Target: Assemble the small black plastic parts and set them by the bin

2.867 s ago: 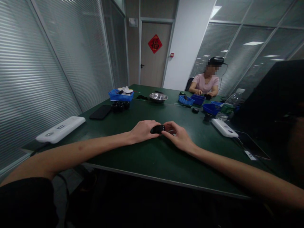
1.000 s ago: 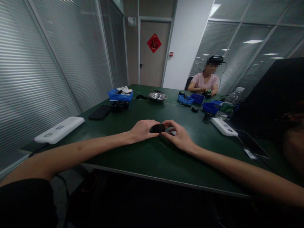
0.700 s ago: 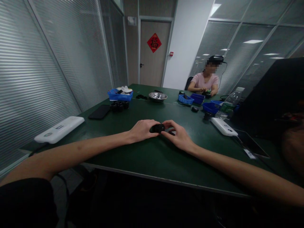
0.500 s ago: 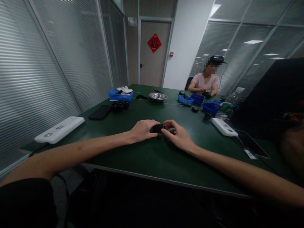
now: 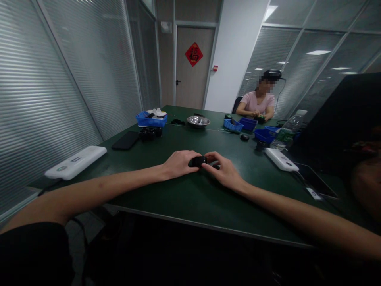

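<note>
A small black cylindrical part is held between my hands, low over the green table. My left hand grips its left side, with the thumb in front and the fingers behind. From the right, the thumb and fingertips of my right hand close around the part's other end. Its exact kind cannot be made out. Below my right fingers, a dark shape on the table is partly hidden.
To the left lie a white power bank, a black phone, black round parts and a blue basket. A metal bowl stands at the back. Blue bins, a bottle and another person are rightward.
Both hands stay in nearly the same place around the black part. My right fingertips have shifted very slightly on its end.
</note>
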Tool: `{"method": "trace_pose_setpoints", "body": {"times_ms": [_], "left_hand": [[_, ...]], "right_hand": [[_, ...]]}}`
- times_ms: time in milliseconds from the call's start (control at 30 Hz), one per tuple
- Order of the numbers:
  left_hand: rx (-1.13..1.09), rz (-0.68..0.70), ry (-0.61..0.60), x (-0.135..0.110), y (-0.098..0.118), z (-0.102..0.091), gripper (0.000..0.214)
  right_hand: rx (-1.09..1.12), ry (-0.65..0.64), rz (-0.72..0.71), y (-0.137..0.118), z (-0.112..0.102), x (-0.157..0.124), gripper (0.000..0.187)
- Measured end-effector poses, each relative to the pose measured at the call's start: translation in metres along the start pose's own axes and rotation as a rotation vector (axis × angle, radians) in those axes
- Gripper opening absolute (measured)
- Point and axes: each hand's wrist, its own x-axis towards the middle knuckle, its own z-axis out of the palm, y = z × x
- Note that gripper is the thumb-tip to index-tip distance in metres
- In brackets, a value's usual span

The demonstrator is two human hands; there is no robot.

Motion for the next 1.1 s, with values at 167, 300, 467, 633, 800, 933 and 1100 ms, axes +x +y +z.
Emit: {"method": "trace_pose_setpoints", "body": {"times_ms": [167,300,467,633,800,933,1100], "left_hand": [[-0.005,-0.005,-0.007,-0.0003,0.0015,-0.0010,0.042],[0.004,0.001,0.015,-0.0003,0.0012,-0.0007,0.044],[0.001,-0.007,-0.003,-0.0003,0.0024,-0.0021,0.042],[-0.008,-0.013,0.001,0.0000,0.0023,-0.0020,0.042],[-0.005,0.013,0.011,-0.0006,-0.0002,0.0000,0.042],[0.000,0.007,0.007,-0.0009,-0.0005,-0.0001,0.041],[0.006,0.011,0.006,-0.0002,-0.0003,0.0000,0.044]], "right_hand": [[0.003,0.006,-0.074,-0.0022,-0.0006,-0.0010,0.035],[-0.015,0.045,0.013,-0.0034,0.0000,-0.0008,0.031],[-0.002,0.016,-0.040,-0.0024,-0.0009,-0.0006,0.028],[-0.008,0.061,-0.074,-0.0010,0.0002,-0.0008,0.035],[-0.001,0.027,-0.001,-0.0012,0.0007,0.0001,0.029],[0.005,0.033,-0.074,-0.0018,0.0007,-0.0003,0.035],[-0.023,0.036,0.015,-0.0024,0.0005,-0.0003,0.030]]}}
